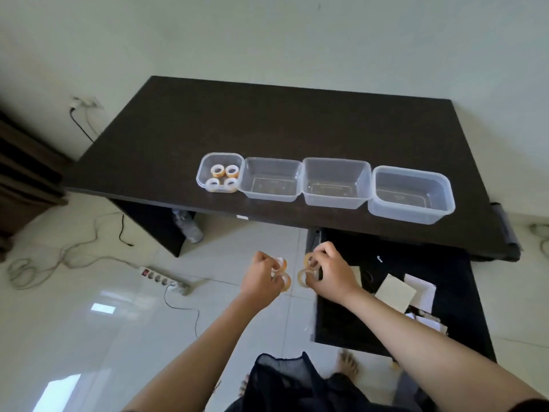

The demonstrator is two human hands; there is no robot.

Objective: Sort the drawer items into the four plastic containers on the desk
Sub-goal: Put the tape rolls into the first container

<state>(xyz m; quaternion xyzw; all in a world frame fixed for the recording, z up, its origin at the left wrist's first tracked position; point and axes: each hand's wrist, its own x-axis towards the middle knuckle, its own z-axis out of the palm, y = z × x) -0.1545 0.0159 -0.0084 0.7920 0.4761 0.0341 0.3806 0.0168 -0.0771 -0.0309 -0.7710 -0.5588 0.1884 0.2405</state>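
Clear leftmost container (205,162) holds four tape rolls (222,177).

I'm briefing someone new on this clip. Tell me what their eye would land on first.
First, the two hands held out over the floor in front of the desk: the left hand and the right hand each hold small tape rolls. Next, the row of four clear plastic containers on the dark desk; only the leftmost container is filled, with four tape rolls. At right, the open drawer shows papers.
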